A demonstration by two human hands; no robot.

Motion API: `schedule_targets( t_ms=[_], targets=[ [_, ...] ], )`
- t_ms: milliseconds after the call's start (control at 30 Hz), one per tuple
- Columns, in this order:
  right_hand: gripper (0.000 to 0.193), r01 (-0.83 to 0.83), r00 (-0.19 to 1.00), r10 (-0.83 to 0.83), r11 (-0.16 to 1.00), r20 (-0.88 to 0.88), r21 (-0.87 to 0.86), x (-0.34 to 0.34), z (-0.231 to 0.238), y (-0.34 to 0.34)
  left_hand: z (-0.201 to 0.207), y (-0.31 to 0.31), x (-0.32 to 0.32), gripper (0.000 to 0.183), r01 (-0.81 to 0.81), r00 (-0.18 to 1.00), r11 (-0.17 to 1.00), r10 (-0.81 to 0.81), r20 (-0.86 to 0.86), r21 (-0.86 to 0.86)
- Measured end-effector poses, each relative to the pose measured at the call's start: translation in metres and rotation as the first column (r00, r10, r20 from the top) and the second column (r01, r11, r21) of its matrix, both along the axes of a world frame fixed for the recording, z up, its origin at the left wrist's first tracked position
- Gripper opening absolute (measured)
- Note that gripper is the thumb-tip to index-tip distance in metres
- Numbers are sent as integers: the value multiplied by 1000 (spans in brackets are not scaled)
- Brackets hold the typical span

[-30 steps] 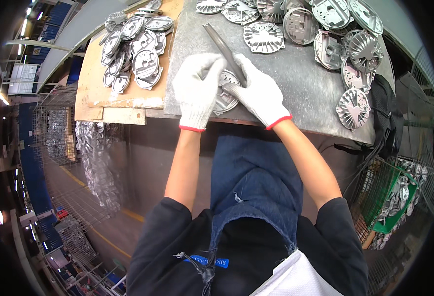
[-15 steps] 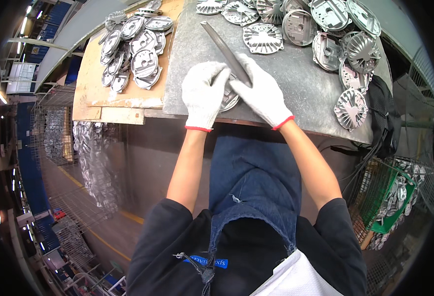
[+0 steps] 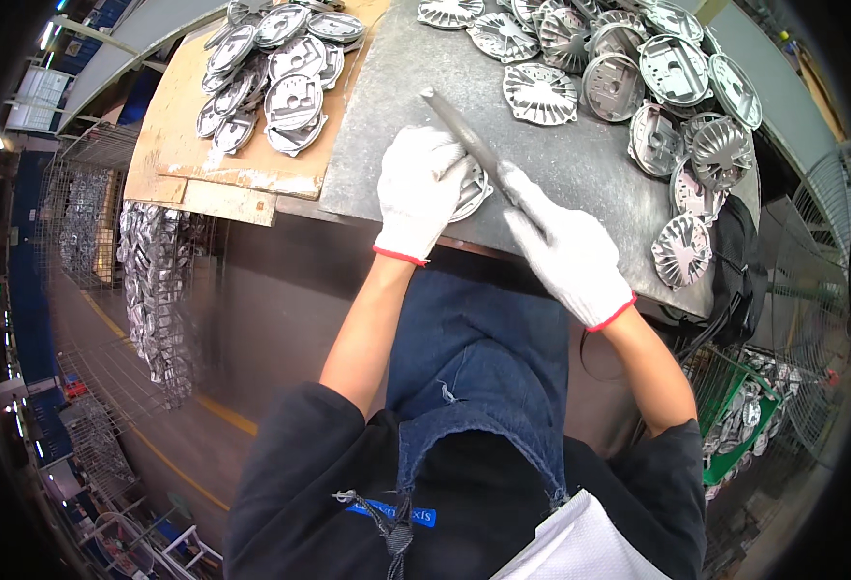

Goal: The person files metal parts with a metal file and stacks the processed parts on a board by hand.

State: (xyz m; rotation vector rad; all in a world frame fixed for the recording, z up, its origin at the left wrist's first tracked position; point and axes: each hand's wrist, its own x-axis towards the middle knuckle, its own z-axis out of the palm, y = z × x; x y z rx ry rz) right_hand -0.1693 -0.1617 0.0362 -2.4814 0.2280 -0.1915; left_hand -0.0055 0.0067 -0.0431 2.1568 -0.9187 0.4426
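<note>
My right hand (image 3: 570, 253), in a white glove with a red cuff, is closed round the lower end of a long grey metal file (image 3: 464, 128). The file slants up and left, its far end toward the back of the table. My left hand (image 3: 418, 188), gloved the same way, grips a round cast-metal cover (image 3: 474, 194) near the table's front edge. Most of that cover is hidden behind the left glove. The file crosses close by the cover's upper right edge; I cannot tell whether they touch.
Several round finned covers (image 3: 539, 94) lie loosely piled on the grey tabletop (image 3: 377, 126) at the back and right. Another pile of covers (image 3: 295, 101) sits on the brown board (image 3: 179, 159) at left. Wire cages (image 3: 87, 217) stand on the left; a green crate (image 3: 735, 425) is at lower right.
My right hand has moved right and nearer to me with the file, away from my left hand. More of the cover shows. The whole view has shifted a little.
</note>
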Motion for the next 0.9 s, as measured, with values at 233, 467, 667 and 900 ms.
schedule_targets(
  t_ms=[233,467,667,900],
  targets=[
    [65,-18,945,-19,994,327,111,-7,4,0,-3,0,-1,17,-12,999,998,10,-33,-56],
    [61,0,1000,3,986,-14,167,-14,-1,5,1,0,-1,16,-5,1000,1000,4,-27,-13],
    [59,3,989,-40,967,140,255,-11,-2,9,4,1,-1,17,23,995,999,-27,-96,-44],
    [59,13,980,-66,963,185,270,-18,18,9,-1,1,-2,19,10,997,998,-14,-79,-61]
  ],
)
